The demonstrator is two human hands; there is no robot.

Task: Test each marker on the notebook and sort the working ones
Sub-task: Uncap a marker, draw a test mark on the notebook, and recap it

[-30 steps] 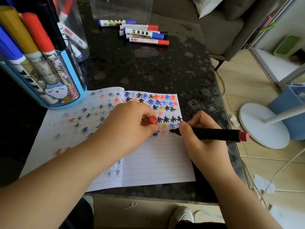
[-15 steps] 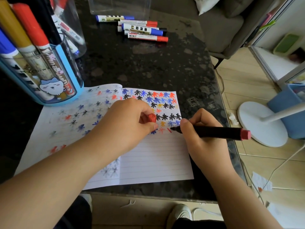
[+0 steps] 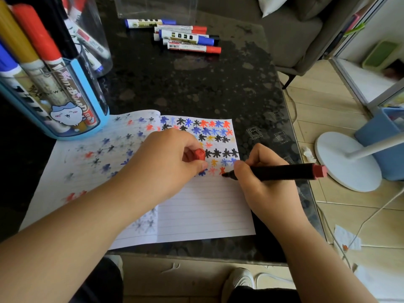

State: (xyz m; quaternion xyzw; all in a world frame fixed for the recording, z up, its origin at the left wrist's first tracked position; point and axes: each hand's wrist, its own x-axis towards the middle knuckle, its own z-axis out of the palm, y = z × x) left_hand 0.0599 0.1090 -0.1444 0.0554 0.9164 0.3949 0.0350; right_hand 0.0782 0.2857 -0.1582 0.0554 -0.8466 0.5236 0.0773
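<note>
since half a second ago: red star mark (image 3: 222, 171) grown beside marker tip. right hand (image 3: 265, 186) pinching black marker (image 3: 282, 171), tip on notebook (image 3: 203, 211) page. left hand (image 3: 166, 162) curled round red cap (image 3: 199, 154), resting on notebook. five capped markers (image 3: 185, 37) lying at far table (image 3: 196, 84) edge. blue holder (image 3: 65, 110) touching notebook's top left.

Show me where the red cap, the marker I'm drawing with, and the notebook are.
red cap (image 3: 199, 154): head view, on the cap's exposed end past the left hand's fingers.
black marker (image 3: 284, 171): head view, mid barrel.
notebook (image 3: 201, 211): head view, blank lined part of the right page.
</note>
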